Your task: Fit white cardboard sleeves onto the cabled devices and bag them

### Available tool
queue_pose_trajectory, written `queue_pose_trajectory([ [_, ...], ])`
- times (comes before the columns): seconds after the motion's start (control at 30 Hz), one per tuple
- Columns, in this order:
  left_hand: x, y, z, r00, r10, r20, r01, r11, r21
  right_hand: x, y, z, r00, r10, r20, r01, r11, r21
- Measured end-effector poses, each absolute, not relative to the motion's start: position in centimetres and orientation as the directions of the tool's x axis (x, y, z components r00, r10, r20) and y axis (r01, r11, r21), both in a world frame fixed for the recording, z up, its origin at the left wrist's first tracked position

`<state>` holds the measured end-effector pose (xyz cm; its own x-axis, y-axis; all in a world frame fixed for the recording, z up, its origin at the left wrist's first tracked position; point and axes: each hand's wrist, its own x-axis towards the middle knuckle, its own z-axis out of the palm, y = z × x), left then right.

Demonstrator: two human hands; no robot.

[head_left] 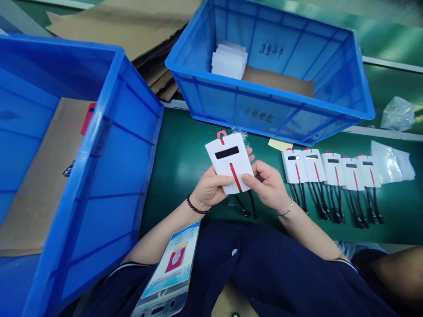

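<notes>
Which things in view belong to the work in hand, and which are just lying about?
Likely in the work:
- white unit, held in left hand and right hand
- five similar units in a row
- far blue bin holding white pieces

Apparently lying about:
- cardboard sheets
- crumpled clear bag, far right

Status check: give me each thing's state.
Left hand: gripping the white-covered unit
Right hand: gripping it
White-covered unit: held, tilted, black cables below
Five-unit row: on the green table, covers on
Far bin: open, partly filled with white pieces
Left bin: open, cardboard-lined, red item inside
Clear bag: crumpled
</notes>
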<state>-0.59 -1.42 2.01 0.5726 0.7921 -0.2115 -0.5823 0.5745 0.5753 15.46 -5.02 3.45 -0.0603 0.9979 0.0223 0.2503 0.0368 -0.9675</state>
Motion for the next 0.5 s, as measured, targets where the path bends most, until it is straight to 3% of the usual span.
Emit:
queue_pose_trajectory([
  [0.17, -1.4, -1.7, 1.0, 0.491, 0.833, -0.255, -0.571, 0.529, 0.627, 15.2, -5.1, 4.6, 0.044, 0.974, 0.222, 0.473, 0.176, -0.864],
  [0.3, -1.8, -1.5, 0.8, 0.515, 0.815, -0.265, -0.542, 0.549, 0.636, 15.8, -4.3, 6.9, -0.072, 0.984, 0.161, 0.522, 0.175, -0.835],
  [0.5, -1.2, -1.8, 1.2, 0.560, 0.777, -0.286, -0.553, 0.608, 0.570, 16.3, -0.6, 9.0, -0.087, 0.990, 0.114, 0.505, 0.143, -0.851],
])
